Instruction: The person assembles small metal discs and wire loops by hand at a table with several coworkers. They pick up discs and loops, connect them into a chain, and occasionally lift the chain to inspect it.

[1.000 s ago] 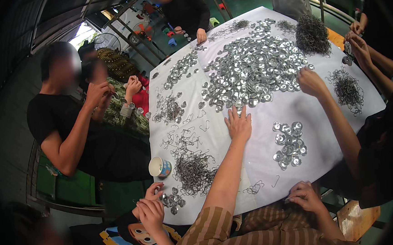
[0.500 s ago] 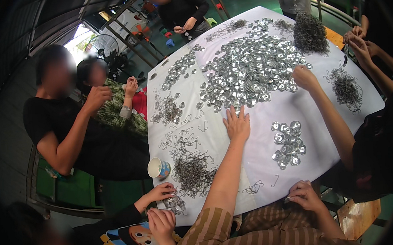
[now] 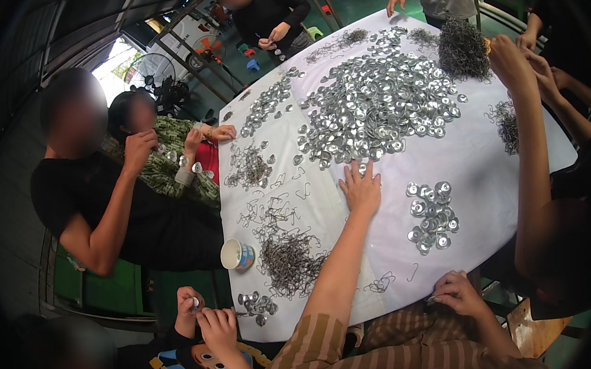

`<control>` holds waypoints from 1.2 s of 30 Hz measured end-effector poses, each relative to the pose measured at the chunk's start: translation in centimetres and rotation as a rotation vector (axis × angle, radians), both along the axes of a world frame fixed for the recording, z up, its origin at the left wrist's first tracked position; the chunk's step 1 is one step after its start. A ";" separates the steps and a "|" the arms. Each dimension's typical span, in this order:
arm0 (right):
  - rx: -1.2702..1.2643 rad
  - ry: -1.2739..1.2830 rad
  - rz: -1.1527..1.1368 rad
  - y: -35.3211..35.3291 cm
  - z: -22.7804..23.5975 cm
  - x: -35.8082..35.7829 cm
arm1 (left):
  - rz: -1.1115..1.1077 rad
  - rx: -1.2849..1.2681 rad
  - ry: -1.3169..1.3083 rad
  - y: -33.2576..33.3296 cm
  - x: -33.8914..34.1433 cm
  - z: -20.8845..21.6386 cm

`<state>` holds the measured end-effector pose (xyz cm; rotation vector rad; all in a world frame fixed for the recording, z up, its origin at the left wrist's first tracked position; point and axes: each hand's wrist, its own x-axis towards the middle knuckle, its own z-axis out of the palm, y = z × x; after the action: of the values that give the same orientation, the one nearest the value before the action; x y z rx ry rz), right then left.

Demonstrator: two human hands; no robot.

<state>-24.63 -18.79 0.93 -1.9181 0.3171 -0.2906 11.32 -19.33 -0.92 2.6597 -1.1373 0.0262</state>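
My left hand (image 3: 362, 192) lies stretched out on the white cloth, fingers spread, at the near edge of a big heap of round silver metal discs (image 3: 372, 104). Its fingertips touch a single disc (image 3: 363, 169) there. Close to the table's front edge, my right hand (image 3: 458, 294) is closed in a pinch around something small, too hidden to name. A separate group of silver discs (image 3: 433, 217) sits beyond it on the cloth. A few bent wire hooks (image 3: 381, 283) lie between my forearm and my right hand.
A tangle of dark wire hooks (image 3: 289, 264) and a paper cup (image 3: 237, 254) stand left of my forearm. Another tall hook pile (image 3: 463, 51) is at the far right. Co-workers ring the table; one co-worker's hands (image 3: 212, 320) hold a disc at lower left.
My left hand has slid slightly right and toward me; my right hand stays put. The right co-worker's hand has left the heap and risen. The lower-left co-worker's hands have lifted off the small disc group.
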 end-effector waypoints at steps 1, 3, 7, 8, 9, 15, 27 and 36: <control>0.002 0.002 0.000 0.0 -0.1 0.0 | -0.043 -0.015 0.002 -0.1 -0.7 -0.2; -0.002 0.004 0.009 -0.1 0.0 0.1 | -0.127 -0.043 0.005 -0.4 -2.2 -0.4; 0.026 0.010 0.007 -0.2 -0.3 -0.1 | -0.381 -0.057 0.106 -1.2 -7.0 1.4; 0.031 0.012 0.006 -0.2 -0.3 -0.1 | -0.433 -0.110 0.207 -1.5 -7.9 1.5; 0.037 0.012 0.005 -0.2 -0.3 -0.1 | -0.486 -0.162 0.307 -1.9 -8.6 1.5; 0.059 0.001 -0.003 -0.4 -0.2 -0.1 | -0.339 -0.529 0.389 -4.0 -3.8 0.9; 0.054 0.028 0.043 -0.6 -0.2 -0.1 | 0.280 -0.143 0.164 -2.7 12.2 1.5; 0.081 0.027 0.023 -0.4 -0.4 -0.1 | -0.229 -0.369 0.081 -4.4 4.3 -0.6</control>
<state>-24.71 -19.22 0.54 -1.8458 0.3203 -0.2336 15.63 -23.76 -1.50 2.1809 -1.2655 0.0777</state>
